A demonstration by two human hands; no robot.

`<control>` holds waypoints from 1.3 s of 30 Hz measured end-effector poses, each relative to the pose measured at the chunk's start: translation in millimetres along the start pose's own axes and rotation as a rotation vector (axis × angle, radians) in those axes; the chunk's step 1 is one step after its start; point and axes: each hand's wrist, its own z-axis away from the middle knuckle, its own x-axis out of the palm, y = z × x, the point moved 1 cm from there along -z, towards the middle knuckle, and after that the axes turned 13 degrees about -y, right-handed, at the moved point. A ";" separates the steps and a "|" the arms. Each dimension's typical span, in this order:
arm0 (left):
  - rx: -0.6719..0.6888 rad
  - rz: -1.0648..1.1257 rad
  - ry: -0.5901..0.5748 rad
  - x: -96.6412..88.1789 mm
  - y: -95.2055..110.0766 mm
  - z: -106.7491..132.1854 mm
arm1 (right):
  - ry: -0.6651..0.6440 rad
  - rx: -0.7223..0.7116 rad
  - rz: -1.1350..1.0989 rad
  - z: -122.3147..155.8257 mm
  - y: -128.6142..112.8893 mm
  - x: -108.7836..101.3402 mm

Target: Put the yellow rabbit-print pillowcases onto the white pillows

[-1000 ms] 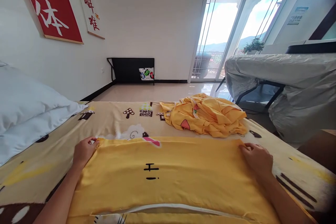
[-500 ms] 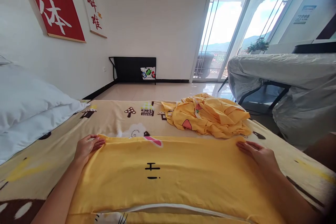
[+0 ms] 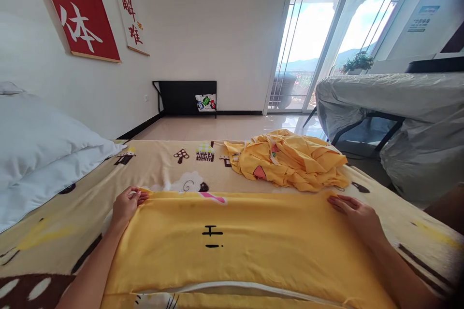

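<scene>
A yellow pillowcase [image 3: 261,236] with a black "Hi" print and a pink-and-white mark lies spread across the bed in front of me. My left hand [image 3: 126,206] pinches its far left corner between thumb and fingers. At the far right corner, my right hand [image 3: 358,215] grips the fabric in the same way. The far edge runs nearly straight between both hands. Closer to me, a white-lined seam or opening crosses the cloth, and a cat-like print shows below it. Beyond the right part lies a crumpled yellow cloth [image 3: 286,161] with pink fruit-like prints.
A beige patterned blanket [image 3: 163,166] covers the bed. White pillows [image 3: 54,140] are stacked at the left. Past the bed stand a folded black table [image 3: 177,99] by the wall and plastic-covered furniture [image 3: 398,96] at the right. Part of a person's limb [image 3: 447,207] shows at the right edge.
My left hand has shifted slightly right with its corner, and the far edge looks a little less taut. My right hand has barely moved. The view has tilted slightly.
</scene>
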 end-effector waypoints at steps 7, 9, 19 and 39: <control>0.233 -0.458 -0.359 55.8 57.8 58.3 | -0.197 -0.251 0.703 51.1 -60.2 50.8; 0.491 -0.660 -0.608 95.0 77.0 102.2 | -0.382 -0.536 0.722 88.8 -68.2 93.6; 0.565 -0.871 -0.964 164.4 56.4 148.1 | -0.924 -0.653 0.891 144.3 -43.6 179.8; 0.252 -1.108 -0.496 112.2 16.7 69.5 | -0.532 -0.377 1.102 67.5 -21.5 131.6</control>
